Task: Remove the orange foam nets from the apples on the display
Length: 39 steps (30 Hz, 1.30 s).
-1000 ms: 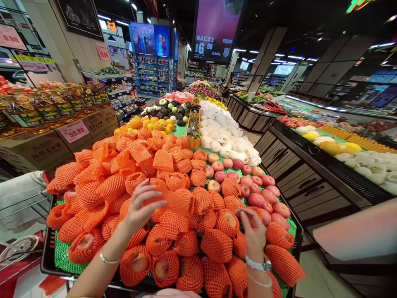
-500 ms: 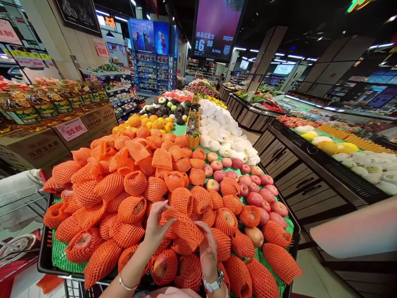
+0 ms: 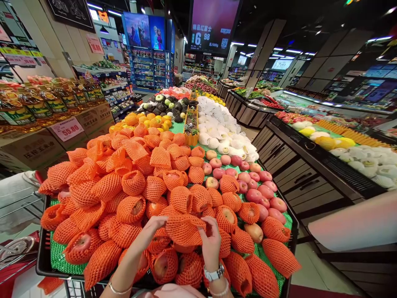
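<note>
An orange foam net sleeve (image 3: pixel 183 230) is held up between my two hands, over the front of the fruit heap. My left hand (image 3: pixel 155 227), with a bracelet at the wrist, pinches its left end. The fingers and thumb of my right hand (image 3: pixel 211 240), below a wristwatch, are closed on its right end. The sleeve is spread wide; whether a fruit is inside I cannot tell. Beneath and around my hands lie apples in matching net sleeves, such as a netted apple (image 3: pixel 161 265) just below. Bare red apples (image 3: pixel 254 194) sit to the right.
A black-rimmed bin (image 3: pixel 294 236) with a green mat (image 3: pixel 58 258) holds the fruit. White-netted fruit (image 3: pixel 217 124), oranges (image 3: pixel 155 122) and black-netted fruit (image 3: pixel 164 106) lie farther back. Oil bottles (image 3: pixel 37 101) stand on cartons at left. A white roll (image 3: pixel 350 225) is at right.
Both hands have come slightly lower and toward me. The sleeve has turned from a slanted, narrow tube to a level, wider shape, and my right hand's fingers have closed on its end.
</note>
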### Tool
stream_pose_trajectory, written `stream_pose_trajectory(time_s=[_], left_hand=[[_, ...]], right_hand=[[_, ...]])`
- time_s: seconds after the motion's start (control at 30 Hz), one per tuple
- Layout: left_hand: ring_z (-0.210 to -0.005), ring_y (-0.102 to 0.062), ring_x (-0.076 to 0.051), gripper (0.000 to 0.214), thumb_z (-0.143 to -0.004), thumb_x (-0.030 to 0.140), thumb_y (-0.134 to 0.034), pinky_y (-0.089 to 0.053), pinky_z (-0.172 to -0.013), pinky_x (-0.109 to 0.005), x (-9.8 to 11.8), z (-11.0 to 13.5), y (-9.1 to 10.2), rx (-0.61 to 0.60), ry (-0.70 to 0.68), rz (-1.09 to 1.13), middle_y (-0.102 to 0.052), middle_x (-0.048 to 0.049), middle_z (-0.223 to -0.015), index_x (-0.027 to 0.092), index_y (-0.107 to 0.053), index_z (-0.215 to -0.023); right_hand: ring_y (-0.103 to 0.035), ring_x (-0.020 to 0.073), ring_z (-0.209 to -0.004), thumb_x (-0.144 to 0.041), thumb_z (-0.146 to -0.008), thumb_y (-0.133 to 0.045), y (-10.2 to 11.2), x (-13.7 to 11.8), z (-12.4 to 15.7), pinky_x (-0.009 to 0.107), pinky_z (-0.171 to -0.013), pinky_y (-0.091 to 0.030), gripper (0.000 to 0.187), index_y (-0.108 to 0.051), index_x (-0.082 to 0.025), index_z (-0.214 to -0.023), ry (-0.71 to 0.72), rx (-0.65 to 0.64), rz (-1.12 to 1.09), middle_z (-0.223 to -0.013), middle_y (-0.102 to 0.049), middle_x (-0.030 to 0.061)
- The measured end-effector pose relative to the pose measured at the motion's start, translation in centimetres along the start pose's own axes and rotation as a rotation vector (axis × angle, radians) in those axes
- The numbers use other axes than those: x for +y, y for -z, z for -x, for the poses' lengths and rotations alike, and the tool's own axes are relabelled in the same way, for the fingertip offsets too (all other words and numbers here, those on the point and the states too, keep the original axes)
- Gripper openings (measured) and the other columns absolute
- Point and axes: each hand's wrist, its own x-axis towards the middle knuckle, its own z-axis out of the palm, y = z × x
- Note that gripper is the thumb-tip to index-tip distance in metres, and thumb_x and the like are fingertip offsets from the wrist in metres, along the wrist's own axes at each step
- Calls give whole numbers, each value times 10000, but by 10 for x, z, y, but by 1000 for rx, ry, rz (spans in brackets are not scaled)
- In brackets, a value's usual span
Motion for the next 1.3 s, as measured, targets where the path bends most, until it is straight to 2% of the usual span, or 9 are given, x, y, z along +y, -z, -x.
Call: stream_pose_trajectory(time_s=[0.1, 0.2, 0.5, 0.67, 0.77, 0.9, 1.07, 1.17, 1.3], left_hand=[[-792, -674, -246, 177, -633, 318, -702, -548, -733, -345, -2, 4, 7, -113, 46, -17, -744, -75, -840, 204, -773, -749], [-773, -670, -233, 221, -606, 250, -738, -546, -688, -311, -2, 2, 5, -95, 11, -62, -746, -64, -869, 210, -785, -819], [-893, -669, -256, 427, -716, 367, -726, -520, -864, -381, -14, -1, -1, -75, -61, -98, -754, -78, -959, 174, -725, -1097], [-882, -683, -248, 357, -823, 343, -636, -531, -859, -363, 11, 5, -5, -318, -98, -61, -763, -95, -994, 180, -712, -1131], [-900, -685, -262, 320, -831, 332, -625, -538, -847, -366, 16, 6, -5, -374, -98, -88, -767, -95, -992, 168, -733, -1083], [-1100, -640, -319, 396, -749, 407, -691, -480, -995, -431, 4, 7, 0, -279, -36, -121, -740, -97, -1136, 188, -734, -1076], [-1293, -517, -348, 567, -697, 489, -716, -373, -1111, -472, -9, 13, 1, -174, 37, -108, -621, -109, -1361, 218, -679, -1193], [-1335, -474, -361, 578, -665, 434, -759, -322, -1137, -485, -13, 17, -2, -78, 63, -80, -586, -128, -1399, 201, -681, -1189], [-1344, -464, -371, 514, -620, 296, -786, -252, -1163, -493, -18, 22, -6, 5, 71, -105, -607, -136, -1372, 205, -720, -1121]], right_hand=[[-615, 215, -921, -253, -786, -658, 3, 1, -3, 346, -853, -499, 107, -706, -206, -868, 9, -21, 74, -926, -623, 55], [-629, 217, -891, -326, -805, -664, 2, 2, -2, 346, -825, -512, 170, -700, -202, -916, -65, -75, 33, -930, -646, 63], [-660, 237, -980, -440, -738, -730, -4, 1, -12, 383, -932, -507, 330, -671, -194, -950, -403, -206, -237, -1009, -708, 91], [-661, 227, -923, -350, -707, -754, 2, -1, -18, 364, -901, -516, 258, -684, -192, -898, -474, -333, -258, -941, -707, 76], [-655, 186, -843, -250, -682, -761, 4, -1, -19, 303, -817, -534, 221, -653, -211, -871, -456, -343, -294, -858, -675, 30], [-651, 159, -765, -184, -647, -762, 4, -3, -20, 251, -716, -541, 223, -615, -220, -810, -472, -415, -359, -789, -653, -3], [-658, 213, -1039, -121, -649, -708, 4, -8, -16, 347, -967, -513, 380, -672, -222, -1014, -372, -535, -277, -1089, -703, 56], [-574, 244, -1218, -75, -647, -656, 4, -7, -10, 402, -1085, -429, 441, -681, -217, -1064, -235, -479, -106, -1271, -635, 76], [-585, 244, -1203, -63, -691, -608, 2, -1, 1, 455, -1086, -433, 503, -624, -222, -1168, -84, -393, 23, -1276, -620, 89]])
